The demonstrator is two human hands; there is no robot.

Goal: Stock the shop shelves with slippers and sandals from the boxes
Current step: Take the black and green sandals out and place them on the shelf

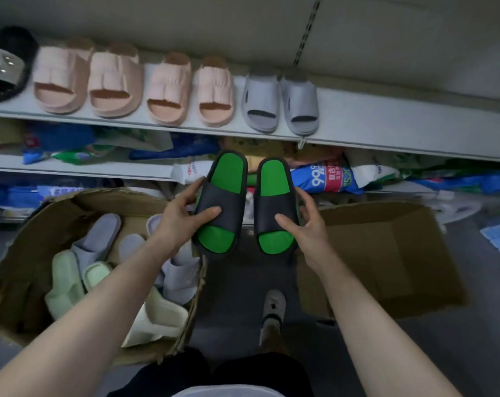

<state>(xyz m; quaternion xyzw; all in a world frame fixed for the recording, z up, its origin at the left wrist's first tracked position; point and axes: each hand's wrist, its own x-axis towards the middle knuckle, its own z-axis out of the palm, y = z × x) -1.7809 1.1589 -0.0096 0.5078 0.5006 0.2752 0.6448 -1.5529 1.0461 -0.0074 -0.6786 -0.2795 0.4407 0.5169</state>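
Where the left slipper (220, 202) and right slipper (276, 206) hung: in the air over the floor (237, 285), between the left box (22, 253) and right box (386, 247), below the front edge of the shelf (400, 121).
Long axis: each ran away from the person toward the shelf; the two were nearly parallel, with a narrow gap between them.
Pointing: toe openings faced the person, heels faced the shelf, and the green insoles faced up.
Left hand (183, 216): gripped the left slipper, with the thumb laid across the black strap and the fingers curled round its outer edge.
Right hand (303, 224): gripped the right slipper the same way, thumb on the strap and fingers round the outer edge.
Shelf edge: two pink pairs (117, 81) and a grey pair (260, 104) stood in a row, toes toward the front lip.
Open room: bare shelf surface ran on to the right of the grey pair.
Left box: held pale green, cream and grey slippers, jumbled.
Right box: flaps open, cardboard bottom showing.
Below the shelf: packets (326, 176) crowded the lower level, just behind the heels.
Floor: a light shoe (273, 308) stood between the boxes.
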